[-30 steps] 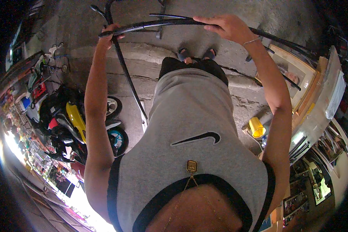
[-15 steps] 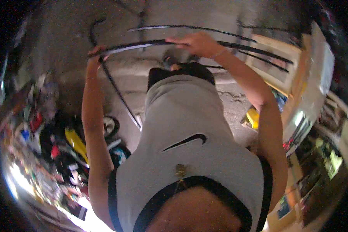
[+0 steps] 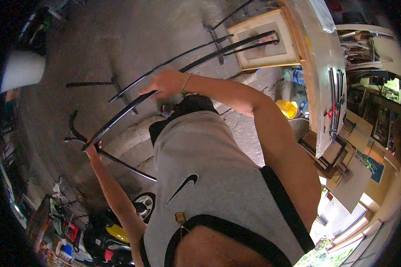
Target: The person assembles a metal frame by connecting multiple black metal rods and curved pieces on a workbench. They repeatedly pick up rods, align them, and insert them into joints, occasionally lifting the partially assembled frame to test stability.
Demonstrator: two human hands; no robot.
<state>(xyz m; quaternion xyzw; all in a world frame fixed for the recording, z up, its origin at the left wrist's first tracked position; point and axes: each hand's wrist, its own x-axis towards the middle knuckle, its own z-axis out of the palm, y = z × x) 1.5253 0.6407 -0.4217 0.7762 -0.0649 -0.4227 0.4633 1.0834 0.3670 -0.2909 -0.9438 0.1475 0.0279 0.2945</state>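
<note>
Closest in, bottom middle of the frame, there's just the grey sleeveless shirt (image 3: 209, 178). Both arms go up from there to one long curved black metal strip (image 3: 200, 60). Left hand (image 3: 92, 149) at middle left is closed around the strip's lower end. Right hand (image 3: 164, 83), upper middle, has its fingers wrapped over the strip about midway. The strip sweeps from middle left up to the wooden frame (image 3: 265, 40) at upper right. Behind it, more black bars lie on the concrete floor (image 3: 133, 35).

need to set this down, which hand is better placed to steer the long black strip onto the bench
Right, probably. The right hand grips the long black strip mid-length, nearer the workbench; the left hand holds its far end.
</note>
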